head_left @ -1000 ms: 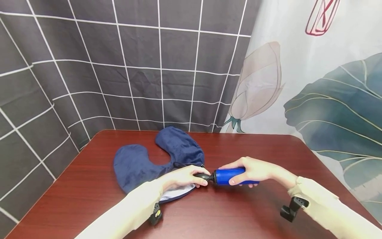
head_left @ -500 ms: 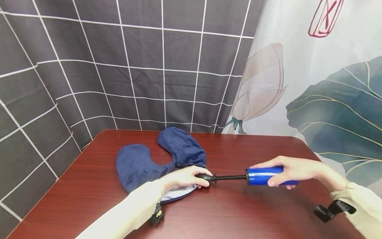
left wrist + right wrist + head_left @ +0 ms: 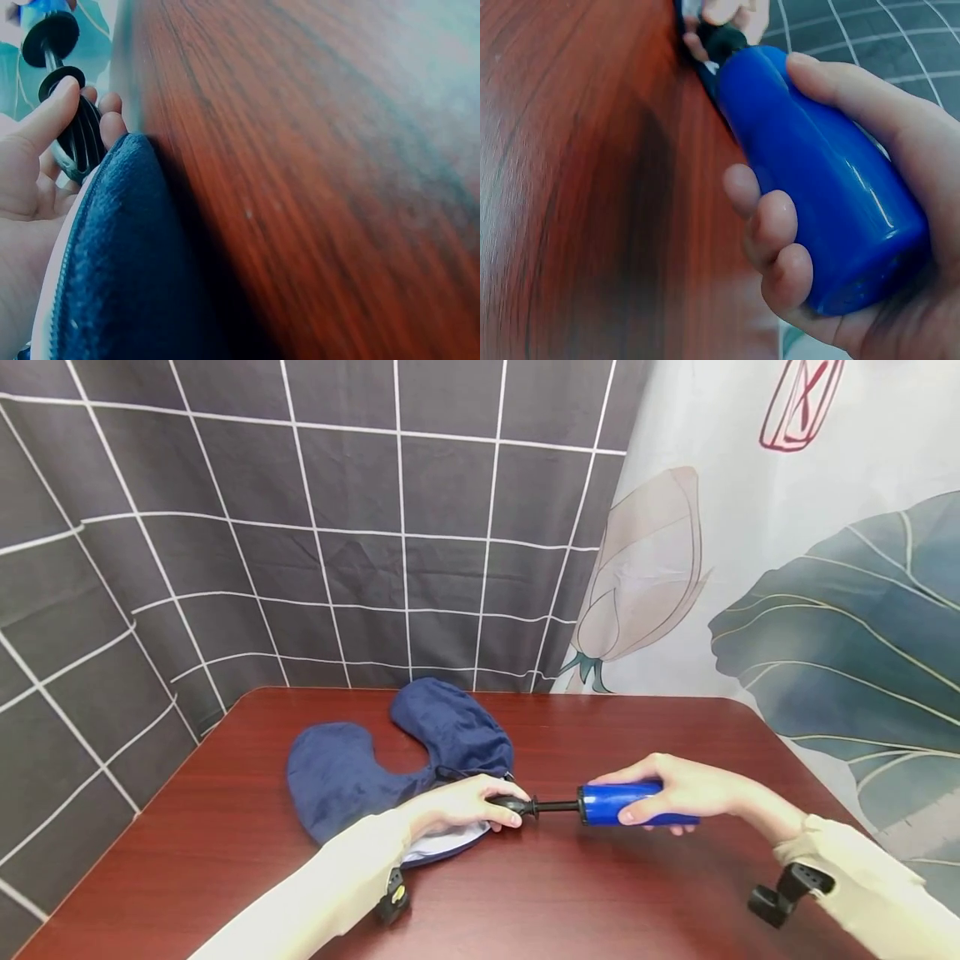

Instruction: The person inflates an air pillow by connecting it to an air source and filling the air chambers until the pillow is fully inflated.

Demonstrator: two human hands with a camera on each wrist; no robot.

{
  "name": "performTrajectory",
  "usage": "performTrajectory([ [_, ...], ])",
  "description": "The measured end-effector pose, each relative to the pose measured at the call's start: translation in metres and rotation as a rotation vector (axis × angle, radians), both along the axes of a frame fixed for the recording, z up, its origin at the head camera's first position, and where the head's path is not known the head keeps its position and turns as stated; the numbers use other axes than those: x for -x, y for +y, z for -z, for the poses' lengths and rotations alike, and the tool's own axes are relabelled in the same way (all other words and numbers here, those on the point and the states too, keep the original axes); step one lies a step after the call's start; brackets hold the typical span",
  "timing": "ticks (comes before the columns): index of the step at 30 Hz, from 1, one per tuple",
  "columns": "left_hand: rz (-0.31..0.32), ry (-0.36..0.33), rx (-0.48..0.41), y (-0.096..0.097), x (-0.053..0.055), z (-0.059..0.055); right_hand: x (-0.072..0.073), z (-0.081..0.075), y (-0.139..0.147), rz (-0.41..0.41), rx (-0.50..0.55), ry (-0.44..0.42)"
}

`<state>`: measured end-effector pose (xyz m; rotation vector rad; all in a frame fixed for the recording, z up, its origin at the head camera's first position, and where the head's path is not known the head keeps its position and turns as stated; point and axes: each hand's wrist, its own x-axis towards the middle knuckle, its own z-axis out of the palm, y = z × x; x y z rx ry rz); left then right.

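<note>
A blue hand pump (image 3: 600, 804) lies level above the table, its black rod (image 3: 558, 807) partly drawn out of the barrel. My right hand (image 3: 675, 792) grips the blue barrel, fingers and thumb wrapped round it in the right wrist view. With my left hand (image 3: 465, 802) I hold the ribbed black handle (image 3: 81, 139) at the rod's end. Beneath and behind the left hand is a navy U-shaped neck pillow (image 3: 352, 785), its zipped edge (image 3: 64, 277) open on a white lining (image 3: 450, 842). The pump's far connection is hidden.
The red-brown wooden table (image 3: 540, 893) carries the pillow and ends at a back edge. Behind it hang a dark grid-patterned curtain (image 3: 345, 560) and a pale floral curtain (image 3: 750, 610). A thin black cord (image 3: 453, 772) lies on the pillow.
The right hand first pulled the barrel rightward, drawing the rod out. It has since come back left, so less rod shows. The left hand keeps its hold on the handle.
</note>
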<state>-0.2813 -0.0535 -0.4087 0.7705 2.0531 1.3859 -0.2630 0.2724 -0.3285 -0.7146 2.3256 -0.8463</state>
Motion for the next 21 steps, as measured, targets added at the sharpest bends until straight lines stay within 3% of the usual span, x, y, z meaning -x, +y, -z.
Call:
performTrajectory([
  [11, -0.012, -0.016, 0.003, 0.001, 0.001, 0.002, 0.008, 0.017, -0.044, -0.027, 0.012, 0.075],
  [16, -0.003, -0.028, 0.005, 0.001, 0.001, 0.001, 0.005, 0.016, -0.041, -0.036, 0.007, 0.085],
  [21, 0.010, -0.006, 0.003, 0.000, 0.000, -0.001, 0.002, 0.004, -0.020, -0.057, -0.016, 0.062],
])
